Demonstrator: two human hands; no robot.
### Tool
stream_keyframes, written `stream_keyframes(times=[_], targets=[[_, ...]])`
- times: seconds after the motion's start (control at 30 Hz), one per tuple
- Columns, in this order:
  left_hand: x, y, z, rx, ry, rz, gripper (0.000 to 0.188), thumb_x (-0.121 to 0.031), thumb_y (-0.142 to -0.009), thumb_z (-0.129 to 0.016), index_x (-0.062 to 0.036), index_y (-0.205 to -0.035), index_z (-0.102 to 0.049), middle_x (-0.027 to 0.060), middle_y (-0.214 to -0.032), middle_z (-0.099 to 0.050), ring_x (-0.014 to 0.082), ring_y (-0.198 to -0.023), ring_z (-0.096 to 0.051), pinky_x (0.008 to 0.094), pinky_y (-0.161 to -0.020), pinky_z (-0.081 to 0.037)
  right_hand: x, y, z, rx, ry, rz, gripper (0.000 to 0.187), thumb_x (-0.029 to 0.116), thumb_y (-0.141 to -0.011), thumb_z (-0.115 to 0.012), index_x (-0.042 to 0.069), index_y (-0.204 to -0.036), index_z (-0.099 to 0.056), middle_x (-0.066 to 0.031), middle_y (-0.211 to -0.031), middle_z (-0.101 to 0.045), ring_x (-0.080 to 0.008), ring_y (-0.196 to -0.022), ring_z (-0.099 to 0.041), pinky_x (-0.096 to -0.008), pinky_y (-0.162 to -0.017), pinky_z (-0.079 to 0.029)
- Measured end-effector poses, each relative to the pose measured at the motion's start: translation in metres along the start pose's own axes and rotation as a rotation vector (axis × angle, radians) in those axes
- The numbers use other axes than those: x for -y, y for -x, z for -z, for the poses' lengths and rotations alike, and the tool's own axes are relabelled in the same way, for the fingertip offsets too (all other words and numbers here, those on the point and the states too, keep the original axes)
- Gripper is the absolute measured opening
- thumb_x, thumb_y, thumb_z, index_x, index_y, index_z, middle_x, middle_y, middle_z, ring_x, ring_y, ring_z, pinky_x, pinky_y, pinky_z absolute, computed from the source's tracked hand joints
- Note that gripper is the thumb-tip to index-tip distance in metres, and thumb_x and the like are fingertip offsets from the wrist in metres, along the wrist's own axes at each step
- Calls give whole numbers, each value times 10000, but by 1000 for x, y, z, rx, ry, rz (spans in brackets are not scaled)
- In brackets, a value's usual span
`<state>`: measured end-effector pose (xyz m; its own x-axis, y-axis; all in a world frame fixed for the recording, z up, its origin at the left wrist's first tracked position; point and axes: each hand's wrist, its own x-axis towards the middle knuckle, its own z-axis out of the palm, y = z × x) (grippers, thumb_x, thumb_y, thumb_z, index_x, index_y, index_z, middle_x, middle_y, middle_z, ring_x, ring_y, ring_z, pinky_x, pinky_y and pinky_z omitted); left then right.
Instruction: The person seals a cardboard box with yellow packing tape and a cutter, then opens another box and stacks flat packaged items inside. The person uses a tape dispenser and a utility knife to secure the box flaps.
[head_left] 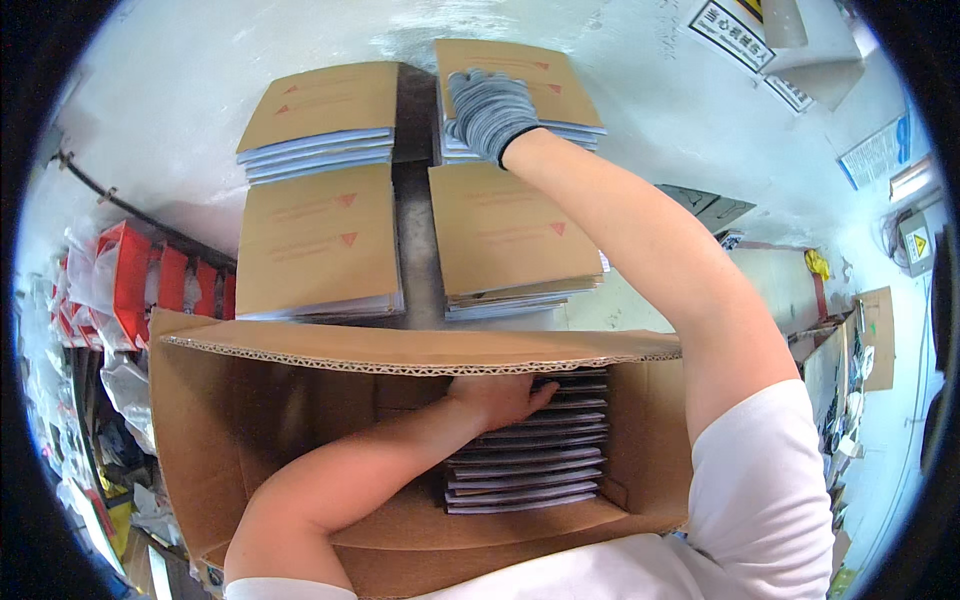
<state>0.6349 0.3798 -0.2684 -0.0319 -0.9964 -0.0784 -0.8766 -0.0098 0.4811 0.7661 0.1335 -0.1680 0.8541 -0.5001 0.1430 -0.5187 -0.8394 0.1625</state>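
Observation:
My right hand (490, 110), in a grey knitted glove, rests on the left side of the far right stack of brown cardboard envelopes (555, 90). Its fingers are stretched over the top sheet, with the thumb near the stack's left edge. My bare left hand (505, 400) reaches into a large open cardboard box (200, 420) close in front of me. It lies open against the far end of a row of flat packed pieces (525, 470) with pale edges. The box's far flap hides part of that hand.
Three more brown envelope stacks, at far left (320, 105), near left (320, 235) and near right (510, 225), stand beyond the box with a dark gap between the columns. Red bins (135, 280) line the left side. A grey electrical box (912, 245) hangs at right.

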Motion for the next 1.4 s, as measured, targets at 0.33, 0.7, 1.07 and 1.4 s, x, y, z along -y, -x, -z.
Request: stream_keyframes(times=[0.33,0.7,1.07,1.4], targets=[[4,1,-12,11,-42,25,674,-578,-920,-389,-39,-1315,-477,239,-1209,-564,395,-1107,-555,498,-964,-439,-37,-6,5,-356,300,283,441,181,-867,-572,91,-1286,-470,-145,-1165,-621,-303,-1016,-633,-442,-840,-501],[7,6,-9,-181,-292,-73,696,-560,-945,-379,67,-1218,-506,247,-1130,-613,366,-1043,-601,444,-894,-476,-97,17,79,-503,28,230,306,210,-881,-558,78,-1153,-512,-203,-947,-613,-346,-723,-617,-449,-642,-512],[-15,7,12,52,-160,-47,557,-501,-957,-412,20,-1049,-586,198,-1003,-642,314,-945,-635,399,-817,-500,-185,312,297,-266,-465,148,356,67,-825,-647,9,-1173,-600,-118,-1153,-646,-225,-1062,-626,-385,-964,-480],[3,14,-22,-207,-184,-162,600,-519,-964,-368,20,-1125,-577,208,-1106,-627,310,-1023,-623,402,-903,-476,8,298,233,292,-44,542,357,168,-809,-618,96,-1157,-590,-108,-846,-675,-250,-633,-661,-351,-514,-516]])
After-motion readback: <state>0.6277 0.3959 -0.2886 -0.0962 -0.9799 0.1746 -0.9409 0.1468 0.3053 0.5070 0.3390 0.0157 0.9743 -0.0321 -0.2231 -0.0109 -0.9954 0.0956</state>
